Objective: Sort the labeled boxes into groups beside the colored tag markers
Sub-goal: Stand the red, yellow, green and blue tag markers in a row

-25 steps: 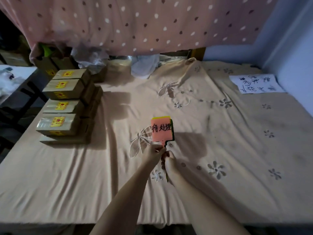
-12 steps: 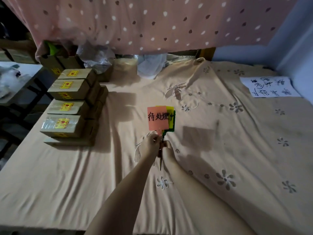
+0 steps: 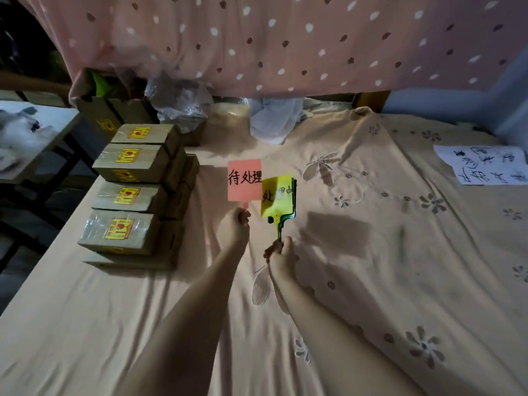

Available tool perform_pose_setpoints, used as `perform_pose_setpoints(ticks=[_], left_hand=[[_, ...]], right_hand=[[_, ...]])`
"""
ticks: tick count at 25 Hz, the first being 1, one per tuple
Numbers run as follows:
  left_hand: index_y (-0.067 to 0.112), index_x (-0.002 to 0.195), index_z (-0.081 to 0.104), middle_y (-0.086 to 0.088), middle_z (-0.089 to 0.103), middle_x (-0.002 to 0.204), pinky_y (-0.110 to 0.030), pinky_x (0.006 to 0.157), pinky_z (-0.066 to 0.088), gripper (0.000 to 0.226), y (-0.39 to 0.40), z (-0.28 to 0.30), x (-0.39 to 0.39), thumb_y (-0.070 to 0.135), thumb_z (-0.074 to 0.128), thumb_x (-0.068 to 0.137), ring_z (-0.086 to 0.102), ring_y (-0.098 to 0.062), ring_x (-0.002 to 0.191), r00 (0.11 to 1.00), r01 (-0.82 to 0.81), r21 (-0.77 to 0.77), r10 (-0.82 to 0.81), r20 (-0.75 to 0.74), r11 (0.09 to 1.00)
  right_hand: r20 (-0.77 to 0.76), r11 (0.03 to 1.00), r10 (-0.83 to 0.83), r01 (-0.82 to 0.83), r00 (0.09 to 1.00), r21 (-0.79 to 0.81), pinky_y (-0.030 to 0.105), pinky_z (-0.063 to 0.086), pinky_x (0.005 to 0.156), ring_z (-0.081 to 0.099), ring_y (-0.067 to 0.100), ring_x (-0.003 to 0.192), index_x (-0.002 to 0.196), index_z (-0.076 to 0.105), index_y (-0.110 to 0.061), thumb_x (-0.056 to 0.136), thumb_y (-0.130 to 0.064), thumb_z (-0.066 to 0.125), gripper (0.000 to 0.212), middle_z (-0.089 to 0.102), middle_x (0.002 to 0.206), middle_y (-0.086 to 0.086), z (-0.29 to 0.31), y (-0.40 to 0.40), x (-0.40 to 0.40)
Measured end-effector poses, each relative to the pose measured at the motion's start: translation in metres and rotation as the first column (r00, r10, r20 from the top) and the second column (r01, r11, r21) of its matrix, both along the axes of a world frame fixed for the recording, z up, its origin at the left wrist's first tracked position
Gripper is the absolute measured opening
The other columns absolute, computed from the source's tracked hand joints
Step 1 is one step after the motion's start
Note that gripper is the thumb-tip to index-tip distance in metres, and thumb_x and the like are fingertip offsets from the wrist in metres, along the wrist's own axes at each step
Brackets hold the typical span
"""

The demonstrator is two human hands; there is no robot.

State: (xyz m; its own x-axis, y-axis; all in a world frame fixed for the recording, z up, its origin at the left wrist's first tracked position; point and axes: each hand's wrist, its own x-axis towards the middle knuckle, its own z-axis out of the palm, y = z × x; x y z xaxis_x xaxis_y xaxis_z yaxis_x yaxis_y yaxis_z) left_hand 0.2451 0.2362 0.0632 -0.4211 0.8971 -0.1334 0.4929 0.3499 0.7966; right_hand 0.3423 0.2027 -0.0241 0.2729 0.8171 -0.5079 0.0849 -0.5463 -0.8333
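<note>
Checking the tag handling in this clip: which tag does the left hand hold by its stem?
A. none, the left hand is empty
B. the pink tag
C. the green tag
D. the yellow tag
B: the left hand pinches the stem of the pink tag, held apart from the yellow tag and the green tags behind it, which the right hand holds.

Place: a home bedroom, used as a makeshift sorting spot.
Surface: bed (image 3: 371,281) under a beige sheet embroidered with flowers.
Backdrop: pink dotted curtain (image 3: 285,44) hanging at the far edge.
Clutter: cardboard boxes (image 3: 128,192) stacked at the left, plastic bags (image 3: 180,107) behind (dim light).
Wall: pale blue, right side.
</note>
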Motion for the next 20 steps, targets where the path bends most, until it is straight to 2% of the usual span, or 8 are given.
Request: perform_pose_setpoints(ticks=[2, 4, 6, 9, 12, 14, 16, 20], left_hand=[[0.013, 0.094, 0.069, -0.004, 0.071, 0.102, -0.030, 0.077, 0.050, 0.026, 0.011, 0.000, -0.020, 0.006, 0.046, 0.085, 0.066, -0.028, 0.094, 0.999, -0.025, -0.034, 0.024, -0.049, 0.999], [0.016, 0.098, 0.069, -0.005, 0.069, 0.108, -0.034, 0.084, 0.048, 0.026, 0.021, 0.003, -0.036, 0.009, 0.046, 0.087, 0.063, -0.030, 0.101, 0.992, -0.056, -0.091, 0.045, -0.116, 0.994], [0.015, 0.101, 0.068, -0.008, 0.068, 0.112, -0.034, 0.084, 0.046, 0.025, 0.030, -0.002, -0.050, 0.009, 0.046, 0.090, 0.062, -0.030, 0.104, 0.988, -0.092, -0.151, 0.071, -0.137, 0.984], [0.010, 0.102, 0.067, -0.011, 0.067, 0.109, -0.033, 0.077, 0.045, 0.027, 0.041, -0.008, -0.070, 0.011, 0.042, 0.092, 0.063, -0.030, 0.099, 0.977, -0.154, -0.217, 0.115, -0.181, 0.964], [0.003, 0.111, 0.065, -0.022, 0.064, 0.107, -0.042, 0.083, 0.052, 0.036, 0.052, -0.014, -0.077, 0.013, 0.034, 0.095, 0.062, -0.036, 0.097, 0.971, -0.141, -0.263, 0.082, -0.224, 0.954], [0.014, 0.124, 0.060, -0.034, 0.053, 0.117, -0.051, 0.087, 0.047, 0.044, 0.062, -0.025, -0.075, 0.024, 0.026, 0.098, 0.056, -0.039, 0.103, 0.966, 0.004, -0.334, -0.090, -0.242, 0.943], [0.020, 0.113, 0.065, -0.024, 0.060, 0.114, -0.042, 0.075, 0.047, 0.036, 0.068, -0.035, -0.080, 0.032, 0.036, 0.095, 0.058, -0.036, 0.101, 0.954, -0.017, -0.351, -0.089, -0.285, 0.936], [0.006, 0.108, 0.065, -0.015, 0.065, 0.112, -0.034, 0.075, 0.040, 0.029, 0.072, -0.023, -0.093, 0.024, 0.048, 0.093, 0.062, -0.034, 0.103, 0.938, -0.149, -0.387, 0.007, -0.346, 0.910]], right_hand=[[0.111, 0.999, 0.042, -0.038, 0.993, -0.036, 0.065, 0.041, 0.086, 0.048, 0.047, 0.116, 0.077, 0.034, -0.039, 0.077, -0.068, 0.019, 0.034, 0.046, 0.133, 0.024, 0.000, 0.003, -0.010], [0.182, 0.995, 0.098, -0.091, 0.978, -0.045, 0.053, 0.030, 0.097, 0.045, 0.043, 0.117, 0.086, 0.040, -0.030, 0.093, -0.042, 0.031, 0.016, 0.048, 0.130, 0.024, 0.034, 0.000, -0.012], [0.158, 1.000, 0.013, -0.014, 0.987, 0.005, 0.037, 0.024, 0.089, 0.047, 0.039, 0.111, 0.088, 0.046, -0.018, 0.093, -0.011, 0.039, 0.012, 0.058, 0.112, 0.021, 0.049, -0.002, -0.012], [0.101, 0.997, -0.021, 0.013, 0.995, 0.077, 0.039, 0.038, 0.083, 0.055, 0.036, 0.092, 0.071, 0.045, -0.020, 0.081, -0.023, 0.038, 0.013, 0.057, 0.088, 0.015, 0.033, 0.001, -0.011], [0.096, 0.996, -0.078, 0.073, 0.992, 0.055, 0.036, 0.038, 0.072, 0.049, 0.031, 0.082, 0.064, 0.043, -0.024, 0.071, -0.031, 0.037, 0.012, 0.052, 0.082, 0.018, 0.006, 0.007, -0.008], [0.061, 0.996, -0.063, 0.059, 0.996, 0.069, 0.033, 0.035, 0.067, 0.049, 0.023, 0.074, 0.065, 0.048, -0.024, 0.078, -0.028, 0.044, 0.014, 0.056, 0.070, 0.000, 0.006, 0.007, -0.003], [0.035, 0.993, -0.075, 0.072, 0.997, 0.089, 0.032, 0.036, 0.064, 0.051, 0.010, 0.062, 0.063, 0.050, -0.023, 0.088, -0.012, 0.046, 0.028, 0.055, 0.058, -0.006, 0.004, 0.010, 0.003], [0.025, 0.991, -0.093, 0.090, 0.995, 0.103, 0.046, 0.046, 0.079, 0.057, 0.029, 0.078, 0.064, 0.050, -0.021, 0.092, -0.010, 0.044, 0.030, 0.056, 0.071, 0.000, 0.003, 0.020, 0.003]])
